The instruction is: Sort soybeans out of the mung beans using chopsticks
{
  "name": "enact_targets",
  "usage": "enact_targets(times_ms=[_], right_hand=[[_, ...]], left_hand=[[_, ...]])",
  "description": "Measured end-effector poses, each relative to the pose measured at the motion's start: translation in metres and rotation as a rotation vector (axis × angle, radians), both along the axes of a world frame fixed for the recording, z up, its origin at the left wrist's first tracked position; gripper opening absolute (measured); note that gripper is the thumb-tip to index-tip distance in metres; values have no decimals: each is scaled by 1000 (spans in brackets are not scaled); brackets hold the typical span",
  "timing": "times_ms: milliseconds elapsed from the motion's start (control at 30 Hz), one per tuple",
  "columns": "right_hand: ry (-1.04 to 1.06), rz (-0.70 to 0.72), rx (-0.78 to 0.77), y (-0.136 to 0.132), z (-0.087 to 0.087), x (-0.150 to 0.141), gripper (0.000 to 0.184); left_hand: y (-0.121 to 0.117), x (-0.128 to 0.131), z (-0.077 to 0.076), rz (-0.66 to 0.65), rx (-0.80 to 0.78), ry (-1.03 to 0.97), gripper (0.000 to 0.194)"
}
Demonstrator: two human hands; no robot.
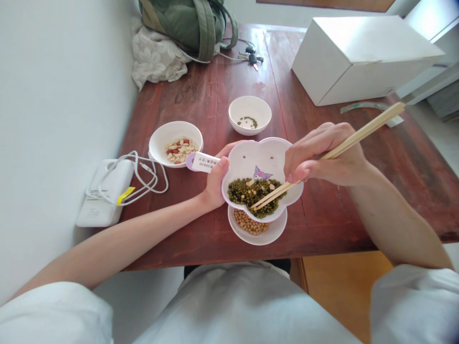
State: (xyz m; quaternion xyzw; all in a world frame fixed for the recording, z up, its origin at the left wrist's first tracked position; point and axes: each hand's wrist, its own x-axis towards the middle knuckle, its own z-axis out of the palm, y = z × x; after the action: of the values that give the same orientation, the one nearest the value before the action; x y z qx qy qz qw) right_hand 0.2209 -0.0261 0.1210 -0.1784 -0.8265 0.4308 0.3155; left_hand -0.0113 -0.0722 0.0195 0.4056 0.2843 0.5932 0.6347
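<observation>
**Dark wood table, white wall, and chopsticks in a bowl of beans**

Watching the head cam feed from my end, and it's a reddish-brown wooden table (333, 224) pushed against a white wall (60, 119). Up at the far edge there's a green backpack (186, 24) on a floral cloth (154, 55), plus a set of car keys (251, 58). A big white cardboard box (358, 57) sits far right, and a white power bank (103, 191) with a tangled white cable (150, 177) sits by the wall.

The action is in the middle. The left hand (215, 184) is closed around the tab handle (202, 162) of a flower-shaped cartoon bowl (261, 160), thumb on top, holding it tilted toward the camera. That bowl has a mix of green and dark beans (247, 196) in it, and it overlaps a white bowl (276, 229) of soybeans (248, 222). I can't tell from here if the two are touching.

The right hand (319, 155) is clenched around a pair of wooden chopsticks (362, 130), with the tips down in the beans. Nearby are a white bowl (172, 129) of peanuts and pale seeds (179, 150) and a small white bowl (250, 107) with a few mung beans (247, 122).
</observation>
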Motion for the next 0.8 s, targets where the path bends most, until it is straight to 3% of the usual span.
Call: enact_targets(times_ms=[200, 533, 800], right_hand=[[35, -22, -69, -2, -1, 0, 44], [104, -68, -236, -5, -6, -4, 44], [10, -79, -106, -1, 0, 6, 49]], left_hand=[[1, 0, 1, -19, 8, 10, 60], [0, -2, -1, 2, 22, -7, 50], [1, -3, -4, -24, 16, -27, 54]])
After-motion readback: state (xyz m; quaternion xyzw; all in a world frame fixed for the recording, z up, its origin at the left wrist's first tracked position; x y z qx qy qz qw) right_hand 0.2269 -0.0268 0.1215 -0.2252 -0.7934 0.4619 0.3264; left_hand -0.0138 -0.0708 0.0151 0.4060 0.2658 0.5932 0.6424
